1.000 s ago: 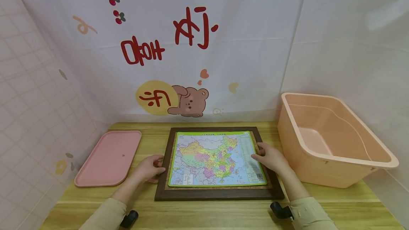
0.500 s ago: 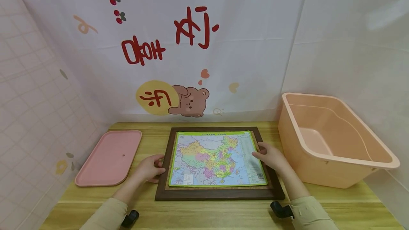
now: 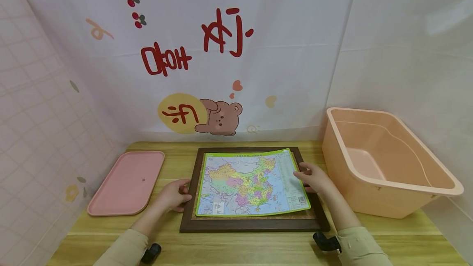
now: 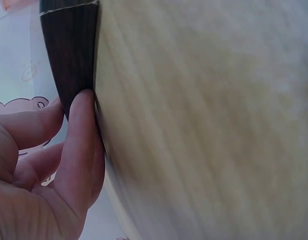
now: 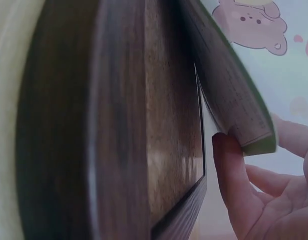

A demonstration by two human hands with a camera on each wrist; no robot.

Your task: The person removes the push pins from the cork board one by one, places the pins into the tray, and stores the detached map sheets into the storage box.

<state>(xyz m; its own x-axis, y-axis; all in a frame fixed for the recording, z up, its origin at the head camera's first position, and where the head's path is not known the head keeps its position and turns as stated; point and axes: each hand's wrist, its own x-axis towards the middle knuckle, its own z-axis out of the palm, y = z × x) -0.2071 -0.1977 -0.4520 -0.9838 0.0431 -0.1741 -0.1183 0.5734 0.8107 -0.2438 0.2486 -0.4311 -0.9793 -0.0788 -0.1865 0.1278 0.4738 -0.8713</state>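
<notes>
A dark brown wooden picture frame [image 3: 255, 223] lies flat on the table, its brown backing showing around a map. The map [image 3: 240, 182], a colorful green-bordered sheet, lies over the frame with its right side bent upward. My right hand [image 3: 316, 179] pinches the map's right edge between thumb and fingers; in the right wrist view, the map sheet [image 5: 234, 85] stands clear of the backing [image 5: 174, 125]. At the frame's left side, my left hand [image 3: 173, 195] holds the rim, its thumb and fingers on either side of the dark edge [image 4: 71, 55] in the left wrist view.
On the left of the table [image 3: 236, 249] lies a pink tray [image 3: 127, 184]. A large peach plastic tub [image 3: 373, 194] stands at the right, close to my right forearm. Printed cloth [image 3: 288, 60] hangs behind the table and along its sides.
The map's right side has risen off the frame and curved upward, with my right hand moving slightly up and right. My left hand and the frame have stayed in place.
</notes>
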